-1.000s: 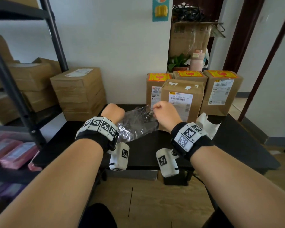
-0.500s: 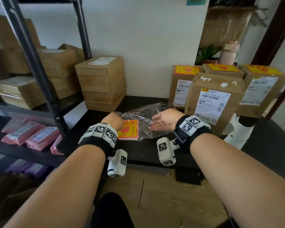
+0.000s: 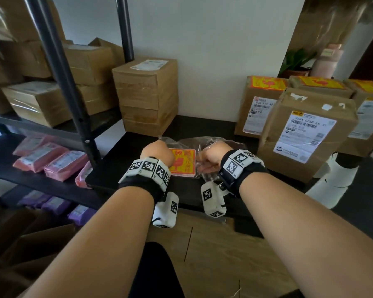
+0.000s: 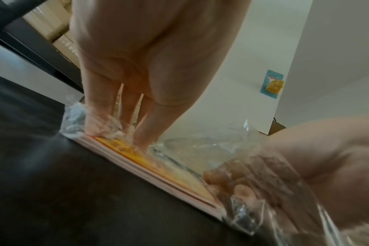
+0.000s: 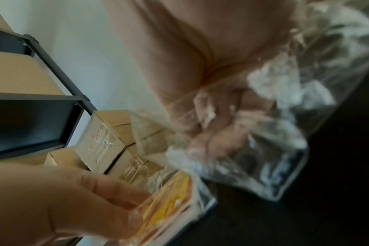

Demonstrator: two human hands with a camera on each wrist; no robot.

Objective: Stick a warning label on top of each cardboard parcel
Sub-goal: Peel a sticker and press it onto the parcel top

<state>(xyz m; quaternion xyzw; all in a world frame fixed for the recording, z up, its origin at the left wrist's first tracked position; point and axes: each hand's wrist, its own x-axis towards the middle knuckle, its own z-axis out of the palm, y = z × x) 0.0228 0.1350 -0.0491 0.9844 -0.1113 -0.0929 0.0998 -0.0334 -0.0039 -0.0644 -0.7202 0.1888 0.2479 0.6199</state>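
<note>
Holding: left hand [image 3: 157, 152] presses straight fingers [image 4: 99, 106] down on the label stack [image 3: 182, 162] thru the clear plastic bag [image 3: 211, 145]; fingers not curled round it
Right hand [image 3: 211, 157]: fingers curled, bunching the bag's plastic at the stack's right edge; grips the bag film, not the labels themselves, as far as the wrist views show
Look of stack: square pad of warning labels; yellow face w/ red glass symbol + red characters; pinkish-white edges showing several sheets
Stack vs grip: lies flat under the left fingertips; right knuckles just beside its right edge; bag loose and crumpled round both
Stack vs table: on the black table [image 3: 202, 190], near its front edge; sides roughly square to that edge, no clear long axis; print face up
Parcels vs stack: unlabelled parcel [image 3: 306, 134] right of the stack, top bare save bits of white tape, shipping slip facing front; behind it three labelled parcels [image 3: 261, 100] w/ yellow-red labels on top
Other, vs stack: brown carton pile [image 3: 146, 95] behind-left by the wall; black shelf rack [image 3: 73, 87] further left w/ cartons and pink packets [image 3: 52, 162]; white label backing roll [image 3: 332, 181] far right
</note>
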